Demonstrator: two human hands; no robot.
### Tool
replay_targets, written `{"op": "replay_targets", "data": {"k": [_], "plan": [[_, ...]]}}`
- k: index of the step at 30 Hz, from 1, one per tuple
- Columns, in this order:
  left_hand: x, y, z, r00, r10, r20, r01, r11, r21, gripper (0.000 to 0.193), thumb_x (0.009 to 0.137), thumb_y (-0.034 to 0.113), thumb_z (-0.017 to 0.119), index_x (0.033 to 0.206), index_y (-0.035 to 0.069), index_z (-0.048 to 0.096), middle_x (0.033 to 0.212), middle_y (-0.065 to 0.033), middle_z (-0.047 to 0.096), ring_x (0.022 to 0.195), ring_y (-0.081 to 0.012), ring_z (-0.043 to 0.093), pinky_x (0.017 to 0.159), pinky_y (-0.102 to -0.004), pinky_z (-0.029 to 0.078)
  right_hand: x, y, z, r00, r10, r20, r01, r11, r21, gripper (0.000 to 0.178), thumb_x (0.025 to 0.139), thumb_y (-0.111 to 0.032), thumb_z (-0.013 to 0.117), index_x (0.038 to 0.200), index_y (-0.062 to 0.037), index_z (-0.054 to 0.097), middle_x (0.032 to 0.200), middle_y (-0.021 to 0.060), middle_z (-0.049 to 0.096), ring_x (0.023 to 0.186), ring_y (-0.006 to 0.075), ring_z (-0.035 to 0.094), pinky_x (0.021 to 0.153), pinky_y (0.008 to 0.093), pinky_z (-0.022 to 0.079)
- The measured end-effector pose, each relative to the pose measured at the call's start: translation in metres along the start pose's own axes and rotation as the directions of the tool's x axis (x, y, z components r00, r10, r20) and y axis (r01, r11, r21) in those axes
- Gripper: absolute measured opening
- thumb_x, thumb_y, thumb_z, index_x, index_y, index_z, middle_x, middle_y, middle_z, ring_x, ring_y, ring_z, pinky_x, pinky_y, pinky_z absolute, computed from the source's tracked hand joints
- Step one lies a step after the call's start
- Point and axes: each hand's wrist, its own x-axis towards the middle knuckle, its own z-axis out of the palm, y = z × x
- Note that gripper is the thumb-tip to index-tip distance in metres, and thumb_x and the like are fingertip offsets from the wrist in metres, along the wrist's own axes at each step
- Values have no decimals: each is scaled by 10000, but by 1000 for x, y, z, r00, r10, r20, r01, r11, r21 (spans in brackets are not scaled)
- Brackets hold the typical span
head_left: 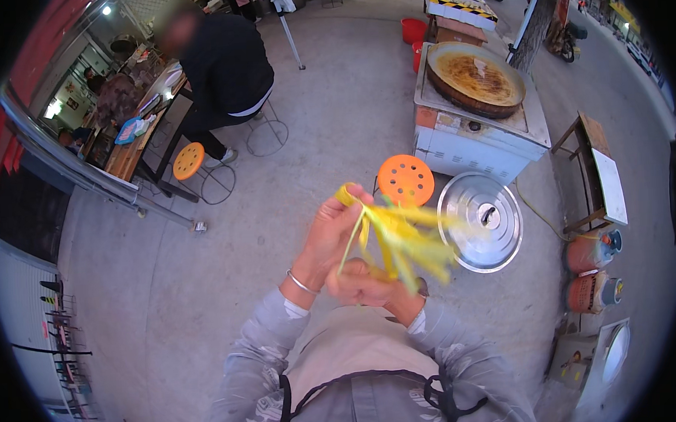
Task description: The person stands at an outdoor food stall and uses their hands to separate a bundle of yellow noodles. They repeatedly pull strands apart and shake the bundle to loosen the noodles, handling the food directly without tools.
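far left: wooden table [121,158], plank top, blue plastic tray [129,130] toward its near end. orange round stool [188,162] just beside, holes in seat, thin wire legs. seated person [226,61], dark jacket, at the table's right edge.

center: left hand [330,230], metal bangle [302,283] at wrist, pinching the folded top of a yellow strip bundle [407,242], held up in the air before the pale apron [351,335]. right hand [360,284] below, fingers curled closed on the lower end of a thin greenish strand [351,242]; finger detail blurred. strips long, floppy, fanned rightward; plastic or leaf, cannot tell. progress, judged: partway; top fold looks made, long ends loose, strand not visibly fastened.

right: second orange stool [404,179], same holed seat; round metal lid [468,247], shiny, ringed, dark handle, on the ground off the stove's near edge. boxy stove [464,153], pale sides, carries wide round pan [464,77], scorched brown, toward its far edge. far right: wooden bench [595,132], rounded reddish gas cylinders [585,254].
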Motion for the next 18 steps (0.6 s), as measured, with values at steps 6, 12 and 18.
{"op": "replay_targets", "data": {"k": [6,12,18], "plan": [[-26,27,21,900,-192,391,99,964,245,186,863,155,685,988,24,644,909,-30,666,948,-161,609,1015,-377,378,-12,-22,-51,865,-183,-468,11,938,-347,146,879,-182,623,816,-57,663,716,-43,583,593,14,445,520,174,333],[-33,25,-18,988,-29,153,-63,825,561,160,876,85,645,1026,31,634,933,-27,654,1060,-172,595,1063,-401,364,-34,-106,-44,804,-413,-428,-8,712,-703,173,877,-165,635,791,-19,671,670,-70,540,610,19,431,531,200,331],[-35,6,-41,995,89,-36,-69,926,370,251,884,-15,613,1126,20,562,997,-43,617,975,-158,633,881,-306,521,-26,-90,-9,769,-450,-454,-197,508,-838,291,834,-77,628,593,-47,467,596,-75,412,576,12,369,497,231,283]]}}
